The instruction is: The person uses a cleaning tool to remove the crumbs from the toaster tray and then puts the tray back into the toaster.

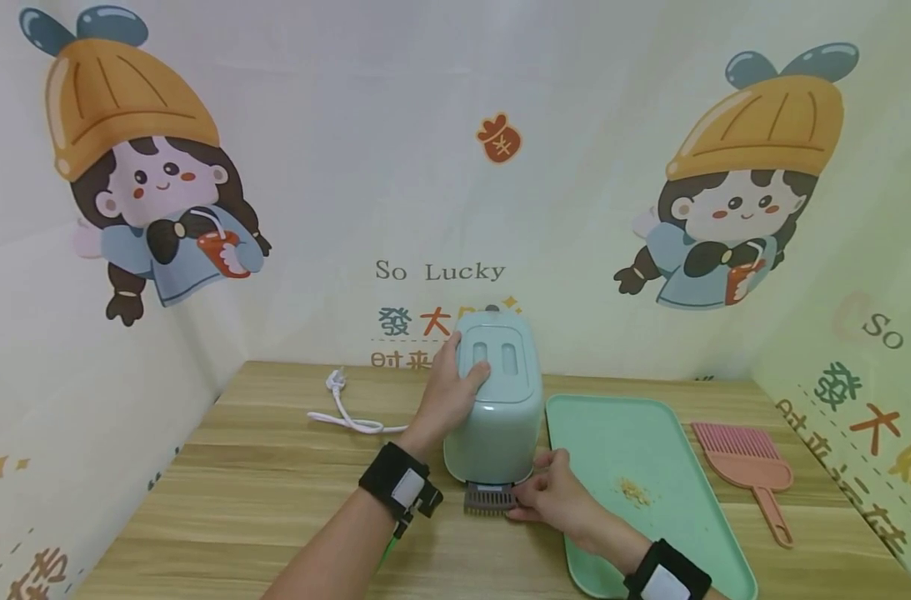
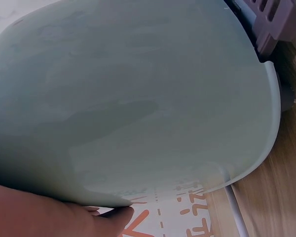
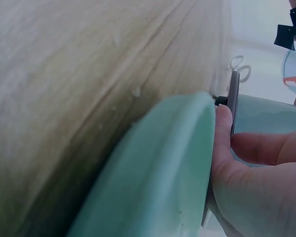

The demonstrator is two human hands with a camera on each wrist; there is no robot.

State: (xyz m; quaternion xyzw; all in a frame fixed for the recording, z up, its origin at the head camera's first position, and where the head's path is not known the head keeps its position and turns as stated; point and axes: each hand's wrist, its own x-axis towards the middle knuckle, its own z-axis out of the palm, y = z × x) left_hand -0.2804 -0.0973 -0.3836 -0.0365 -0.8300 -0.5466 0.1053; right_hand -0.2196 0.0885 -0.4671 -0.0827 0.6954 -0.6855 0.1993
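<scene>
A mint-green toaster (image 1: 493, 446) stands on the wooden table in the head view, its narrow end facing me. My left hand (image 1: 447, 396) grips its upper left side, thumb lying on the top by two long recesses. The toaster's smooth side (image 2: 138, 98) fills most of the left wrist view. From under the near end sticks out a brownish-grey slotted crumb tray (image 1: 488, 500). Thumb and fingers of my right hand (image 1: 560, 496) pinch that tray's right side. In the right wrist view, its thin dark edge (image 3: 233, 94) passes between thumb and finger.
Right of the toaster lies a green serving tray (image 1: 613, 433) bearing a small heap of crumbs (image 1: 635, 492). A pink brush (image 1: 748, 467) lies farther right. The white power cord (image 1: 357, 425) with its plug is at back left. Printed cloth walls enclose the table.
</scene>
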